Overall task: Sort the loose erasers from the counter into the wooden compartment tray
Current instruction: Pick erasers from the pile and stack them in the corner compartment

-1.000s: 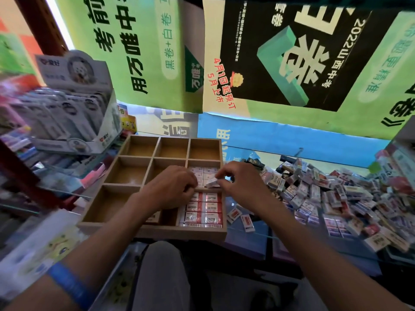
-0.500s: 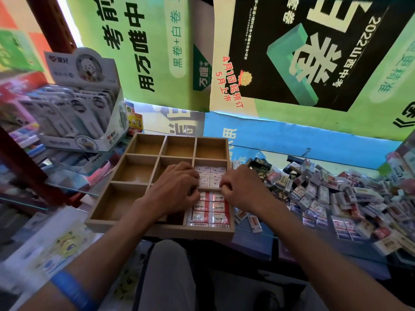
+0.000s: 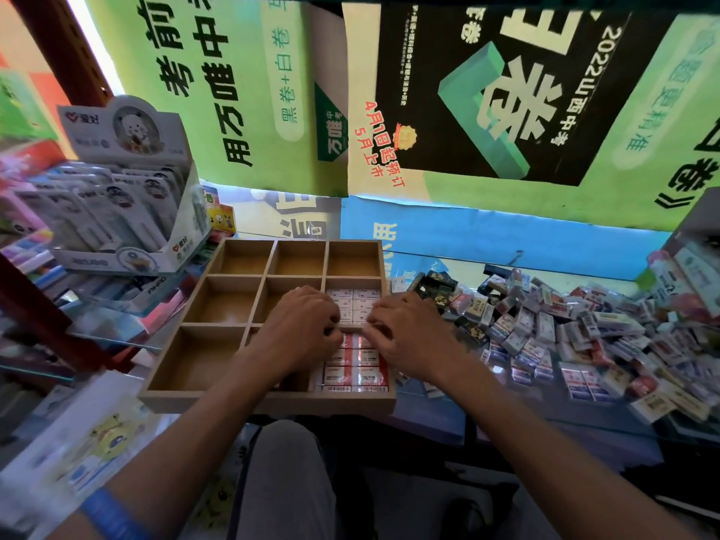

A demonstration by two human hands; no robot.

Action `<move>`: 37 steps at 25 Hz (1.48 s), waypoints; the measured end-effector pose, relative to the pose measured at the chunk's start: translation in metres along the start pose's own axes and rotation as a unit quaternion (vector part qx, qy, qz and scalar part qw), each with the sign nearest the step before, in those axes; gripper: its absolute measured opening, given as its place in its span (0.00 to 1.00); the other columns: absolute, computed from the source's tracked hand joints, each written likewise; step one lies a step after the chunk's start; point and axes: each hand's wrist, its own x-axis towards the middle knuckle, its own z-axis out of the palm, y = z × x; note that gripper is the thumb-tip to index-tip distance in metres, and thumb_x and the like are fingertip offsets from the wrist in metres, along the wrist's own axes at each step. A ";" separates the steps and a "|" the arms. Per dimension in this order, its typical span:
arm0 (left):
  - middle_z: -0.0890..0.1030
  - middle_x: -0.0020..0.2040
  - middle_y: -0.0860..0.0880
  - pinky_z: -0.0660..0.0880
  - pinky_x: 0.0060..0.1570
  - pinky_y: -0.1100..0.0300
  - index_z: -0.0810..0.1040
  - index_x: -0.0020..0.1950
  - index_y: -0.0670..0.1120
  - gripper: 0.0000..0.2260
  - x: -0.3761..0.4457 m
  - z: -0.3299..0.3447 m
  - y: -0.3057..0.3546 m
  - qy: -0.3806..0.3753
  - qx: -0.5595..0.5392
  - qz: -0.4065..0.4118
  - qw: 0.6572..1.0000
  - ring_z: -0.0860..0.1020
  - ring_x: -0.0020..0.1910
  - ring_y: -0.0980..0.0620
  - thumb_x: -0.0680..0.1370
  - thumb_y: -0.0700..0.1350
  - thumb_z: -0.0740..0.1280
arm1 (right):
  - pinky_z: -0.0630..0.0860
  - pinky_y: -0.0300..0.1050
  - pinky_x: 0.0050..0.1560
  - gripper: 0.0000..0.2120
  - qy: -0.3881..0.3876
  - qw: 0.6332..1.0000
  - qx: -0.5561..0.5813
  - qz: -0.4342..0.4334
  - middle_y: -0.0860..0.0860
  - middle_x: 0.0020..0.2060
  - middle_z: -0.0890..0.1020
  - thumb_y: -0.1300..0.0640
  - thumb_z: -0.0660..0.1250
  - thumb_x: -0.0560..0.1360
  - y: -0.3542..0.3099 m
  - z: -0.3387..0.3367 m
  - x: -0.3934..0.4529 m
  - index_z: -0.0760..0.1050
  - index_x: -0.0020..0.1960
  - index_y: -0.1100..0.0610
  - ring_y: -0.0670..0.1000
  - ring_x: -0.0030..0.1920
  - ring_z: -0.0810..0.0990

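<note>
We found the wooden compartment tray (image 3: 218,311) on the counter's left half, a three-by-three grid. Its right column held the sorted erasers: red-and-white erasers (image 3: 356,370) packed in the nearest cell, at the tray's 5 o'clock, and pale erasers (image 3: 356,302) in the middle cell, at its 3 o'clock. The other cells that we could see showed bare wood.

Both our hands lay over the divider between those two filled cells. The left hand (image 3: 302,325) and the right hand (image 3: 405,325) had their fingers curled down, knuckles up, fingertips nearly meeting; whether they pinched an eraser beneath we could not tell.

At 3 o'clock from the tray, a heap of loose erasers (image 3: 565,337) spread over the glass counter (image 3: 448,415). At 10 o'clock stood a cardboard display box (image 3: 124,196) of packaged stationery. Green posters (image 3: 218,91) hung at 12 o'clock. A blue wristband (image 3: 111,516) circled our left forearm.
</note>
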 end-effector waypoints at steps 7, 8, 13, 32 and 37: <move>0.83 0.53 0.50 0.74 0.55 0.50 0.82 0.52 0.50 0.13 0.015 0.015 0.071 0.074 -0.043 0.042 0.995 0.78 0.55 0.48 0.73 0.51 0.62 | 0.72 0.49 0.53 0.10 0.230 0.965 0.106 0.074 0.49 0.52 0.81 0.56 0.64 0.74 0.050 0.009 -0.086 0.80 0.53 0.55 0.54 0.53 0.77; 0.84 0.52 0.50 0.74 0.54 0.49 0.82 0.52 0.50 0.15 0.020 0.018 0.086 0.066 -0.047 0.056 0.995 0.78 0.53 0.48 0.72 0.52 0.60 | 0.72 0.49 0.53 0.11 0.241 0.961 0.092 0.097 0.50 0.53 0.81 0.57 0.64 0.73 0.063 0.010 -0.100 0.79 0.54 0.55 0.54 0.53 0.77; 0.82 0.55 0.48 0.72 0.57 0.49 0.81 0.57 0.48 0.14 0.040 0.036 0.158 0.043 -0.069 0.088 0.993 0.76 0.56 0.46 0.74 0.48 0.64 | 0.73 0.53 0.53 0.20 0.244 0.938 0.035 0.242 0.53 0.56 0.78 0.51 0.56 0.74 0.119 0.003 -0.135 0.75 0.63 0.54 0.57 0.54 0.75; 0.82 0.42 0.50 0.74 0.41 0.62 0.81 0.50 0.46 0.07 0.105 0.064 0.175 0.033 -0.283 -0.095 0.954 0.80 0.42 0.53 0.74 0.38 0.70 | 0.73 0.51 0.41 0.13 0.330 0.900 0.194 0.208 0.45 0.38 0.71 0.65 0.67 0.74 0.143 0.004 -0.142 0.66 0.40 0.52 0.50 0.41 0.71; 0.82 0.46 0.50 0.75 0.44 0.61 0.81 0.55 0.47 0.10 0.103 0.063 0.173 -0.037 -0.250 -0.035 0.967 0.80 0.43 0.54 0.75 0.46 0.73 | 0.71 0.40 0.38 0.14 0.330 0.892 0.239 0.194 0.46 0.36 0.73 0.66 0.72 0.71 0.134 -0.001 -0.143 0.68 0.38 0.53 0.45 0.38 0.72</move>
